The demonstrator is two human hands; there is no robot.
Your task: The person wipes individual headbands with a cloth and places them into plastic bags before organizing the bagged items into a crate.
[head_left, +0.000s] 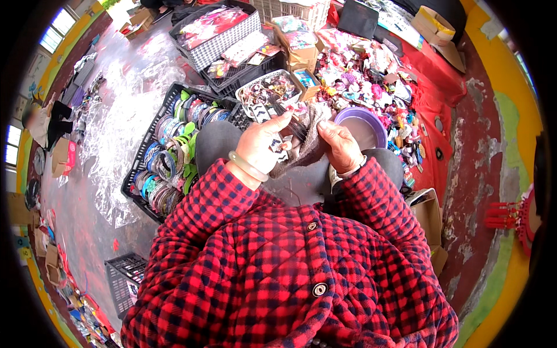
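Observation:
Over my lap, both hands are raised close together around a grey-brown cloth (311, 145). My right hand (342, 146) pinches the cloth's right edge between thumb and fingers. My left hand (261, 144) is closed around a bundle of thin dark bands (295, 126) that lies against the cloth; their exact kind is hard to make out. Under the left fingers shows a black-and-white zigzag-patterned piece (278, 148). Just beyond the hands sits a white basket (242, 100) of small mixed trinkets. A purple basin (380, 124) with murky liquid stands beside my right hand.
At my left is a black crate (134, 168) of banded hoops in several colours. A grey woven basket (229, 43) of packets stands farther off. Heaped hair ornaments (362, 87) cover the red sheet (436, 110) at right. Another person (43, 127) sits far left.

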